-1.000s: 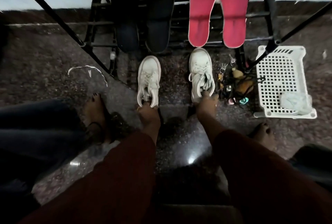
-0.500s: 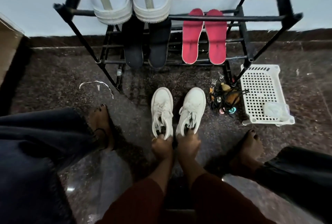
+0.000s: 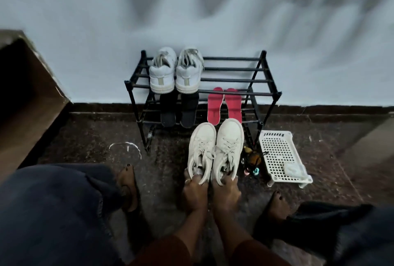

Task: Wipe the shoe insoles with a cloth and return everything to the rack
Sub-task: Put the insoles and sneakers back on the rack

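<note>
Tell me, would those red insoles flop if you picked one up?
Probably a bit: the red insoles look thin and flat, so they are likely light and bendy. Yet they span the bars of the rack without visibly sagging, so they seem to keep some stiffness.

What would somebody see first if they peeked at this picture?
First, the cream sneakers in the middle: the left hand grips one heel and the right hand the other, in front of the black rack. Next come the bright red insoles on its lower shelf and the white sneakers on top, at the left.
</note>
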`<control>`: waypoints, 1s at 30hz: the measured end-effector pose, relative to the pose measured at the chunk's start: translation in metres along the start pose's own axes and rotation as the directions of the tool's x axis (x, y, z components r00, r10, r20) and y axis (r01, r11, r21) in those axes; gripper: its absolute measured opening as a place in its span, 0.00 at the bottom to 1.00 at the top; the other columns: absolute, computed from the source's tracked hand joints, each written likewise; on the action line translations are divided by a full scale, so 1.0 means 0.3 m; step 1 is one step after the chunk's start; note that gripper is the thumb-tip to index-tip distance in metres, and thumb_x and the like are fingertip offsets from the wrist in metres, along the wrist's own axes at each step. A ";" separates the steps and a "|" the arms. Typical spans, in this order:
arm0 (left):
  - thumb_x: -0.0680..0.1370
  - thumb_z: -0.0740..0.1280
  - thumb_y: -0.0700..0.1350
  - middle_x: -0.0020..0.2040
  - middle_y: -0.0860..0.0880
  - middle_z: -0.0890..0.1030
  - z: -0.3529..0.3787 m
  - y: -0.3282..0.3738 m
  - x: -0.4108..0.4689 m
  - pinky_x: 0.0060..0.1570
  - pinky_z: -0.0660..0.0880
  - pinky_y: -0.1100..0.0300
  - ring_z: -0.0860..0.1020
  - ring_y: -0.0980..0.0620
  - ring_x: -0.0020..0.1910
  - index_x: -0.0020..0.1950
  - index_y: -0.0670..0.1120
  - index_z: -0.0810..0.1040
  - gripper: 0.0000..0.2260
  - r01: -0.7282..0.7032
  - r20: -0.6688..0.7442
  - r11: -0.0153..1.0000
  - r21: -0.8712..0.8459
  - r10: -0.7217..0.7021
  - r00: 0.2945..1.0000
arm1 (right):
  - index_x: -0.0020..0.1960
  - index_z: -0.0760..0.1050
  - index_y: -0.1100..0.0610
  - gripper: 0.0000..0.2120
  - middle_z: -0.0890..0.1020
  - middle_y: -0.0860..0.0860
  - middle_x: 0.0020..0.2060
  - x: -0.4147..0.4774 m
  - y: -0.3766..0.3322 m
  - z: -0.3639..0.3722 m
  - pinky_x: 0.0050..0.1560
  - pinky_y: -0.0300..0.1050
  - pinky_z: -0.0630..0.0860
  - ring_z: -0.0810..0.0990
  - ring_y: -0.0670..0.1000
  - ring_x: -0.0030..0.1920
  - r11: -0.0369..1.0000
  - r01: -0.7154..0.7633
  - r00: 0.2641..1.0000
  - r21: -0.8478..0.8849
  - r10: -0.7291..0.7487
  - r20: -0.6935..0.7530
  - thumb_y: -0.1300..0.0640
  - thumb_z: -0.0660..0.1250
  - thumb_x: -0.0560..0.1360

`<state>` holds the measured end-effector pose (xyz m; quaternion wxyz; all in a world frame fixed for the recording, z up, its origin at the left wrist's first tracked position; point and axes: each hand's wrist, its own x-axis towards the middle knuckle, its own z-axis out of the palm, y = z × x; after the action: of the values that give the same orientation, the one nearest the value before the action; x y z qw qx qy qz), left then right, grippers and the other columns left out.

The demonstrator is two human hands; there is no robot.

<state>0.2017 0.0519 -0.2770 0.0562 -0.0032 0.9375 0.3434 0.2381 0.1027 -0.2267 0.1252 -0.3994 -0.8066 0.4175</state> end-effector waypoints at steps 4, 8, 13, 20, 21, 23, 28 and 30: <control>0.68 0.64 0.52 0.45 0.40 0.83 -0.168 0.173 -0.010 0.22 0.71 0.62 0.79 0.46 0.27 0.38 0.47 0.82 0.11 -0.098 -0.078 0.990 -0.103 0.090 0.993 | 0.51 0.79 0.63 0.14 0.74 0.60 0.59 0.038 -0.095 -0.123 0.46 0.49 0.70 0.78 0.63 0.49 0.997 0.075 0.996 0.003 -0.074 -0.057 0.54 0.70 0.72; 0.58 0.71 0.50 0.37 0.41 0.82 -0.286 0.344 0.018 0.17 0.68 0.65 0.78 0.48 0.22 0.33 0.48 0.80 0.08 -0.263 -0.140 0.964 0.029 0.265 0.954 | 0.51 0.79 0.65 0.14 0.75 0.63 0.56 0.120 -0.205 -0.246 0.45 0.50 0.72 0.78 0.65 0.48 0.973 0.227 0.961 -0.045 -0.231 -0.151 0.55 0.71 0.71; 0.72 0.72 0.50 0.51 0.37 0.78 -0.438 0.572 0.105 0.40 0.75 0.53 0.81 0.39 0.45 0.50 0.41 0.79 0.14 -0.270 -0.176 0.961 0.060 0.276 0.945 | 0.48 0.76 0.65 0.17 0.76 0.63 0.50 0.276 -0.386 -0.373 0.42 0.50 0.72 0.78 0.64 0.45 0.938 0.328 0.917 -0.114 -0.345 -0.200 0.49 0.68 0.73; 0.75 0.68 0.48 0.56 0.39 0.78 -0.520 0.737 0.352 0.50 0.74 0.51 0.77 0.38 0.54 0.64 0.46 0.75 0.18 -0.217 -0.184 0.973 0.074 0.227 0.956 | 0.48 0.76 0.66 0.12 0.81 0.63 0.39 0.535 -0.598 -0.429 0.38 0.45 0.72 0.79 0.61 0.41 0.926 0.366 0.920 -0.090 -0.375 -0.112 0.61 0.68 0.67; 0.75 0.68 0.47 0.57 0.40 0.78 -0.522 0.755 0.393 0.50 0.74 0.51 0.77 0.38 0.55 0.64 0.46 0.75 0.18 -0.202 -0.183 0.976 0.085 0.215 0.959 | 0.46 0.76 0.66 0.10 0.80 0.62 0.38 0.570 -0.620 -0.421 0.37 0.44 0.71 0.79 0.60 0.40 0.925 0.370 0.921 -0.086 -0.377 -0.095 0.62 0.68 0.67; 0.75 0.68 0.46 0.57 0.40 0.78 -0.518 0.794 0.476 0.50 0.75 0.51 0.78 0.38 0.55 0.64 0.47 0.75 0.18 -0.170 -0.185 0.981 0.089 0.184 0.965 | 0.41 0.74 0.66 0.06 0.78 0.61 0.35 0.643 -0.659 -0.398 0.35 0.42 0.68 0.79 0.60 0.38 0.927 0.367 0.926 -0.080 -0.372 -0.058 0.64 0.68 0.66; 0.75 0.67 0.46 0.56 0.40 0.78 -0.447 0.862 0.658 0.49 0.74 0.51 0.78 0.39 0.55 0.62 0.46 0.75 0.16 -0.105 -0.189 0.987 0.122 0.127 0.974 | 0.40 0.73 0.66 0.05 0.79 0.64 0.39 0.817 -0.715 -0.316 0.34 0.42 0.65 0.78 0.62 0.40 0.922 0.375 0.925 -0.094 -0.379 -0.026 0.66 0.67 0.66; 0.76 0.66 0.47 0.57 0.40 0.77 -0.410 0.874 0.707 0.49 0.74 0.51 0.78 0.39 0.55 0.63 0.46 0.74 0.16 -0.099 -0.189 0.985 0.143 0.126 0.974 | 0.42 0.74 0.67 0.06 0.79 0.65 0.40 0.875 -0.721 -0.275 0.35 0.43 0.66 0.78 0.63 0.41 0.917 0.384 0.921 -0.105 -0.388 -0.020 0.66 0.66 0.66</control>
<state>-0.0333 0.1799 -0.0379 -0.0568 0.0197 0.9579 0.2808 -0.0050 0.2747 -0.0428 0.2016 -0.2464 -0.8864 0.3360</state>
